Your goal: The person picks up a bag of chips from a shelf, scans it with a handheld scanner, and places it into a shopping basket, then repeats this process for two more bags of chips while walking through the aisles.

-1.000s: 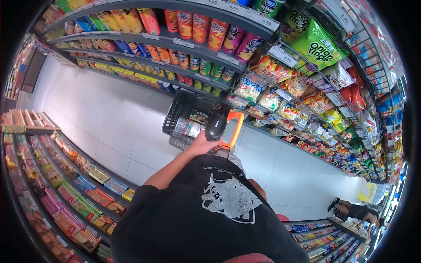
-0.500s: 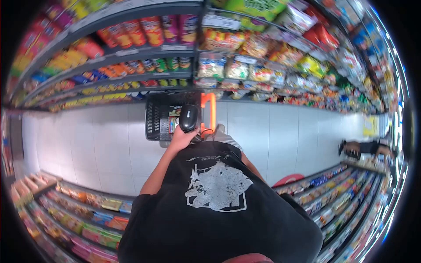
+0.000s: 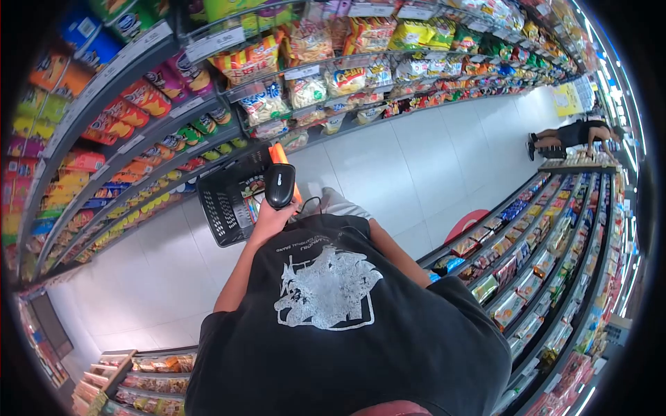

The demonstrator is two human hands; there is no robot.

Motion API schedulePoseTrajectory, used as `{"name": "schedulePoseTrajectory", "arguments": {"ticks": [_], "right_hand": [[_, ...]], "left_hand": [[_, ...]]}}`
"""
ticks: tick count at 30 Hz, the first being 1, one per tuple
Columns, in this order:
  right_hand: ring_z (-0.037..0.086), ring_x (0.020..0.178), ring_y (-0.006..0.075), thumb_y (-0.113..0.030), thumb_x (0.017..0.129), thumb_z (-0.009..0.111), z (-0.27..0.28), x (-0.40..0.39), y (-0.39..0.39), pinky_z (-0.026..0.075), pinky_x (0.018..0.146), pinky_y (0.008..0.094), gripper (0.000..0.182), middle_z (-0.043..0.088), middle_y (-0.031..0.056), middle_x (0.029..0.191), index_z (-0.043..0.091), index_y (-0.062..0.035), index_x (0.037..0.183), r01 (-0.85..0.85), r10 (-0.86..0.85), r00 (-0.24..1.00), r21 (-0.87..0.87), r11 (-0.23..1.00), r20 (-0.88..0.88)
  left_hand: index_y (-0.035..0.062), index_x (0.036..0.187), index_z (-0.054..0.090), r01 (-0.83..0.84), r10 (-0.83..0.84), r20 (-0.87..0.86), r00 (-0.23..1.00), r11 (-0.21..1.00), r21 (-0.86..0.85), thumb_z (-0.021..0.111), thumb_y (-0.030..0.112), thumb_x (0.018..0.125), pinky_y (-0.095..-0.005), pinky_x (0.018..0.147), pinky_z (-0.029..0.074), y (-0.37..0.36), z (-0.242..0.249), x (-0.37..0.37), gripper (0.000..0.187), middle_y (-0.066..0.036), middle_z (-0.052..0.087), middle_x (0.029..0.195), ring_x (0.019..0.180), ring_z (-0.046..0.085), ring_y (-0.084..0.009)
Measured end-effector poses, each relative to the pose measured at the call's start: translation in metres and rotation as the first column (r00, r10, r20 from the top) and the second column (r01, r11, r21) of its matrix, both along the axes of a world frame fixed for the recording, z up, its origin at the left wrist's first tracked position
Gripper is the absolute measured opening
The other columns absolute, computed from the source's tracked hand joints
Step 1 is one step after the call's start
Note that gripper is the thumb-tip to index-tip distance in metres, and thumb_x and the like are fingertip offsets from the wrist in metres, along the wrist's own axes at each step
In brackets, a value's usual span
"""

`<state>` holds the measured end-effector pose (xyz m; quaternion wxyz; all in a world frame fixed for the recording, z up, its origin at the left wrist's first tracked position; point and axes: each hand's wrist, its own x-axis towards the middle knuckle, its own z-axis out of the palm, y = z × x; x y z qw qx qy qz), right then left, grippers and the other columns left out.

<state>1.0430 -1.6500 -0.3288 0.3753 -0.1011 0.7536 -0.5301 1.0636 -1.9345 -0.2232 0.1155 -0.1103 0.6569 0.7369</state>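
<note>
My left hand (image 3: 271, 219) is closed around a black handheld barcode scanner (image 3: 280, 186), held upright in front of my waist. A thin dark cable (image 3: 313, 200) loops beside it. Just beyond the hand is a black plastic basket (image 3: 214, 208) with an orange handle (image 3: 280, 154). Some colourful packages (image 3: 251, 199) lie inside it, partly covered by the scanner and my hand. My right forearm (image 3: 399, 255) reaches down at my side, while the right hand is hidden behind my black shirt.
Shelves of bagged snacks (image 3: 309, 91) and canister chips (image 3: 142, 100) run along the far side. Behind me on the right is another packed shelf row (image 3: 510, 267). A person (image 3: 579, 134) in dark clothes stands down the tiled aisle (image 3: 416, 163). A red disc (image 3: 466, 223) lies near the right shelves.
My view has turned, so the shelves and aisle now slant. The basket and scanner sit slightly further left in view. The scanner stays in my left hand. The distant person appears higher in view.
</note>
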Motion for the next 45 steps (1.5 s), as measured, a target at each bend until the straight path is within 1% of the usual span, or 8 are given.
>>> {"name": "schedulePoseTrajectory", "arguments": {"ticks": [16, 23, 27, 28, 31, 32, 36, 45], "right_hand": [[0.059, 0.102, 0.0155, -0.015, 0.089, 0.061, 0.021, -0.012, 0.138, 0.048, 0.091, 0.0335, 0.032, 0.067, 0.0091, 0.113, 0.065, -0.0001, 0.117, 0.059, -0.069, 0.995, -0.141, 0.988, -0.066], [0.059, 0.102, 0.0165, -0.018, 0.089, 0.059, 0.043, -0.025, 0.244, 0.048, 0.089, 0.0320, 0.041, 0.065, 0.0111, 0.117, 0.061, -0.0037, 0.127, -0.052, 0.051, 0.998, 0.053, 0.997, 0.035], [0.064, 0.103, 0.0195, -0.018, 0.094, 0.046, 0.066, -0.044, 0.254, 0.051, 0.088, 0.0314, 0.040, 0.066, 0.0075, 0.117, 0.063, -0.0052, 0.127, 0.471, -0.436, 0.766, 0.049, 0.881, 0.473], [0.064, 0.103, 0.0190, -0.019, 0.094, 0.046, 0.069, -0.052, 0.259, 0.052, 0.087, 0.0316, 0.040, 0.066, 0.0078, 0.117, 0.064, -0.0061, 0.127, 0.508, -0.467, 0.722, 0.066, 0.859, 0.510], [0.065, 0.100, 0.0179, -0.022, 0.094, 0.046, 0.078, -0.074, 0.270, 0.054, 0.083, 0.0321, 0.040, 0.067, 0.0083, 0.116, 0.065, -0.0084, 0.126, 0.583, -0.526, 0.623, 0.106, 0.806, 0.579], [0.065, 0.099, 0.0178, -0.023, 0.094, 0.045, 0.077, -0.080, 0.271, 0.054, 0.081, 0.0323, 0.040, 0.068, 0.0084, 0.115, 0.065, -0.0086, 0.126, 0.592, -0.527, 0.613, 0.101, 0.800, 0.589], [0.066, 0.093, 0.0172, -0.038, 0.092, 0.054, 0.065, -0.099, 0.277, 0.054, 0.075, 0.0332, 0.037, 0.069, 0.0061, 0.111, 0.071, -0.0157, 0.117, 0.576, -0.536, 0.566, 0.165, 0.801, 0.626], [0.065, 0.100, 0.0168, -0.040, 0.088, 0.055, 0.068, -0.148, 0.301, 0.055, 0.074, 0.0330, 0.041, 0.069, 0.0027, 0.115, 0.070, -0.0205, 0.121, 0.357, -0.397, 0.651, 0.201, 0.912, 0.647]], "left_hand": [[0.0023, 0.091, 0.068, 0.014, -0.003, 0.111, 0.994, 0.996, -0.093, 0.071, 0.009, 0.085, -0.0283, 0.073, 0.051, 0.087, -0.023, -0.042, 0.009, -0.001, 0.068, 0.083, 0.078, 0.064, -0.0104], [0.0020, 0.100, 0.068, 0.219, -0.201, 0.170, 0.965, 0.971, -0.095, 0.065, 0.002, 0.084, -0.0281, 0.079, 0.053, 0.119, -0.029, -0.065, 0.016, -0.003, 0.071, 0.092, 0.084, 0.066, -0.0116], [0.0015, 0.107, 0.066, 0.381, -0.362, 0.206, 0.909, 0.923, -0.059, 0.064, -0.002, 0.081, -0.0297, 0.085, 0.054, 0.144, -0.017, -0.084, 0.027, -0.007, 0.073, 0.101, 0.089, 0.070, -0.0146], [0.0017, 0.114, 0.065, 0.420, -0.409, 0.230, 0.883, 0.908, 0.001, 0.070, 0.001, 0.078, -0.0324, 0.087, 0.053, 0.144, -0.029, -0.085, 0.036, -0.009, 0.073, 0.106, 0.097, 0.070, -0.0186], [0.0002, 0.119, 0.062, 0.635, -0.568, 0.284, 0.772, 0.679, -0.368, 0.076, 0.007, 0.074, -0.0356, 0.091, 0.052, 0.132, -0.080, -0.077, 0.048, -0.011, 0.072, 0.112, 0.106, 0.068, -0.0241], [-0.0016, 0.121, 0.060, 0.609, -0.570, 0.215, 0.793, 0.744, -0.274, 0.083, 0.016, 0.071, -0.0370, 0.092, 0.050, 0.126, -0.107, -0.070, 0.057, -0.013, 0.071, 0.113, 0.110, 0.066, -0.0256], [-0.0014, 0.119, 0.060, 0.549, -0.466, 0.295, 0.834, 0.757, -0.355, 0.085, 0.025, 0.076, -0.0344, 0.089, 0.052, 0.157, -0.030, -0.098, 0.055, -0.013, 0.071, 0.108, 0.100, 0.068, -0.0203], [0.0002, 0.101, 0.069, 0.435, -0.332, 0.387, 0.860, 0.874, -0.218, 0.075, 0.008, 0.087, -0.0271, 0.083, 0.051, 0.164, -0.007, -0.119, 0.017, -0.002, 0.070, 0.096, 0.090, 0.066, -0.0102]]}}
